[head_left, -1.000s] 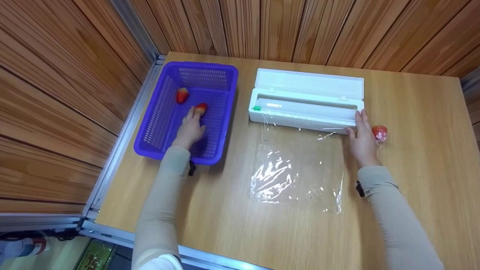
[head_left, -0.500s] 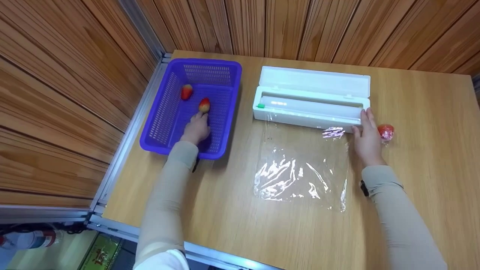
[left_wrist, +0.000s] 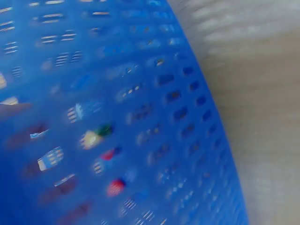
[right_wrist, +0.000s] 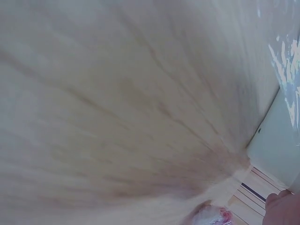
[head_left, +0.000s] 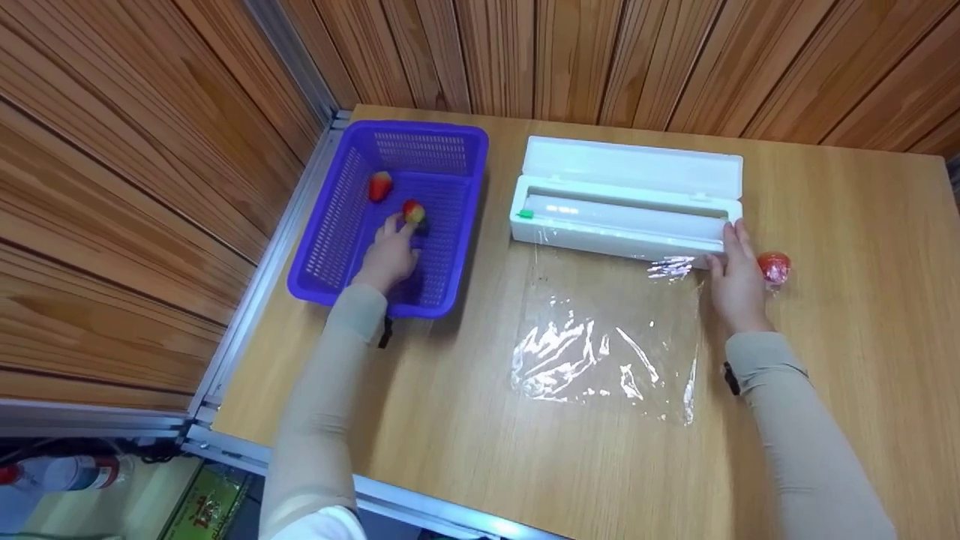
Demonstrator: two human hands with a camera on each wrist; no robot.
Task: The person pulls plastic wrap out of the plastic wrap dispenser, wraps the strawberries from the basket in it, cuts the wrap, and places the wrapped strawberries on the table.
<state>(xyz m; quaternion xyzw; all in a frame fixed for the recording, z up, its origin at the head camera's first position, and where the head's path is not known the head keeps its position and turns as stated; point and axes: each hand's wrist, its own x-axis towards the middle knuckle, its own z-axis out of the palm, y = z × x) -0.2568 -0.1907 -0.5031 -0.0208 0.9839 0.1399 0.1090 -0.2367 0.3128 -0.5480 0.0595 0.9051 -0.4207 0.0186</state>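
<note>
My left hand (head_left: 390,253) reaches into the purple basket (head_left: 300,274), its fingertips at a strawberry (head_left: 412,210) and its thumb apart from the fruit. A second strawberry (head_left: 380,186) lies farther back in the basket. The left wrist view looks through the blurred mesh wall (left_wrist: 140,112), with bits of red fruit (left_wrist: 116,187) behind it. My right hand (head_left: 736,289) holds the right end of a white cling film dispenser (head_left: 622,244), thumb at its front and fingers over the rim. Clear cling film (head_left: 600,352) stretches from the dispenser over the table.
A strawberry wrapped in film (head_left: 774,268) sits just right of my right hand. The dispenser's lid (head_left: 634,165) is raised behind it, with a green slider (head_left: 525,214) at the left end. Wood-panelled walls (head_left: 592,60) border the wooden table (head_left: 862,300).
My left fingers have turned the nearer strawberry, so its pale end now faces more to the front right. The right hand stays on the dispenser. The head view has shifted slightly.
</note>
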